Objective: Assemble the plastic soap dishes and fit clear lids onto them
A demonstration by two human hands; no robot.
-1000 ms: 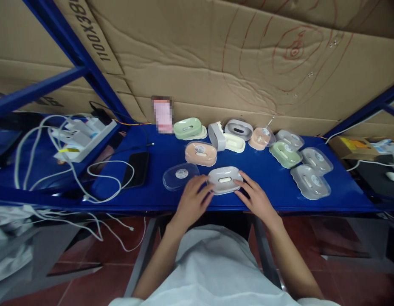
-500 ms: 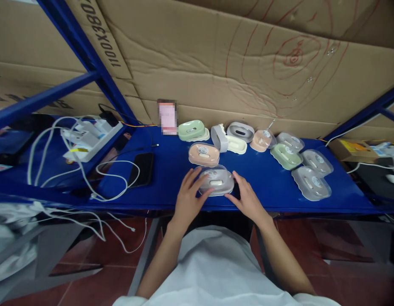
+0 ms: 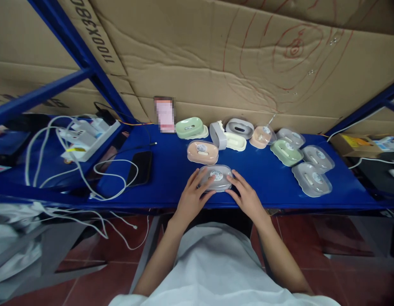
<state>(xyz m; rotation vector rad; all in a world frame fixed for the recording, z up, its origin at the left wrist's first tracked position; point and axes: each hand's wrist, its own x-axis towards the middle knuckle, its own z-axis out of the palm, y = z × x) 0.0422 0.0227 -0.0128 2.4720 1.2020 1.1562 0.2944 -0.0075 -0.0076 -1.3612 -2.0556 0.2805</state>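
Note:
A grey soap box [image 3: 220, 184] with a clear lid and a round sticker lies flat near the front edge of the blue table. My left hand [image 3: 194, 194] grips its left end, fingertips on the lid and thumb at the near edge. My right hand [image 3: 245, 192] holds the right end in the same manner, thumb low at the front corner. Just behind is a peach soap box [image 3: 197, 158], which neither hand touches. The underside of the grey box is hidden.
Behind stand a green soap box [image 3: 186, 128], an open grey box [image 3: 240, 127] and a cream tray [image 3: 237, 142]. Several lidded boxes, including a green one [image 3: 284, 156], cluster at right. To the left lie a black phone [image 3: 142, 168], white cables and a power strip [image 3: 88, 142]. Cardboard [image 3: 184, 51] walls the back.
The clear lid, earlier sitting off towards the back of the grey soap box, now lies squarely over it with its sticker in the middle. Both hands have stayed at its ends.

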